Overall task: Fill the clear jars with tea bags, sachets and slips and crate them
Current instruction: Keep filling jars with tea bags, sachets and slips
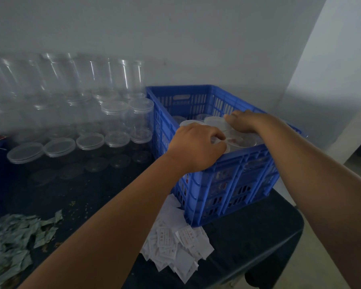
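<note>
Head view: left grip (194,147) and right grip (244,122) each clasp crated jars (239,141); empty jars (117,115), slips (175,243) nearby.

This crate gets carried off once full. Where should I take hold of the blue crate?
By the handle slot cut high in the far wall of the blue crate, hooking in from outside, under the rim. The near wall probably has a matching slot, but that isn't clear here.
</note>
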The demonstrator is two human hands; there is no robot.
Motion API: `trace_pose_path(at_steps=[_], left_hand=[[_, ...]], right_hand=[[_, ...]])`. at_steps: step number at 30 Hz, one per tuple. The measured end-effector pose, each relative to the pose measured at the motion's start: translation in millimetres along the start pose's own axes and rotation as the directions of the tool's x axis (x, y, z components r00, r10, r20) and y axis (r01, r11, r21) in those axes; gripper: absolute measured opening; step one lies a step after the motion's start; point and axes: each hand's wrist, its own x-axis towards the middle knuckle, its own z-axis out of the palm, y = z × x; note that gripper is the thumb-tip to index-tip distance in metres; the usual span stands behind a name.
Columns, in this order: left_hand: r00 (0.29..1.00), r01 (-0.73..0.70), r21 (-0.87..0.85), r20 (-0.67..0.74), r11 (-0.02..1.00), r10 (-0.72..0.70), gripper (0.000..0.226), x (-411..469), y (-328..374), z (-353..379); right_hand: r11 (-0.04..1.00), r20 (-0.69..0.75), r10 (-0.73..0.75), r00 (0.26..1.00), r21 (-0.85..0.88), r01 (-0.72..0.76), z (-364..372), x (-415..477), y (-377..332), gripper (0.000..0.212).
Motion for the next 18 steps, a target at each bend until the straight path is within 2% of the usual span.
trace_pose_path(at_steps=[8, 13, 15, 18], left_hand=[[1.0, 0.004, -0.001, 0.005, 1.0, -0.004, 0.034, -1, 1, 0], [1.0, 0.004, -0.002, 0.012, 1.0, -0.004, 0.033, -2, 2, -3], [1.0, -0.002, -0.002, 0.017, 1.0, 0.002, 0.032, -2, 2, -3], [0.999, 0.003, -0.033, 0.034, 0.999, -0.002, 0.03, -2, 1, -4]], right_hand=[[0.998, -0.025, 0.067, 0.997, -0.008, -0.068, 3, 5, -2, 0.096], [0.998, -0.088, 0.059, 0.994, -0.013, -0.06, 3, 6, -3, 0.095], [0.999, -0.13, 0.037, 0.991, -0.003, -0.038, 1, 0, -1, 0.091], [0.999, -0.289, -0.031, 0.957, 0.013, 0.037, -9, -16, -2, 0.086]])
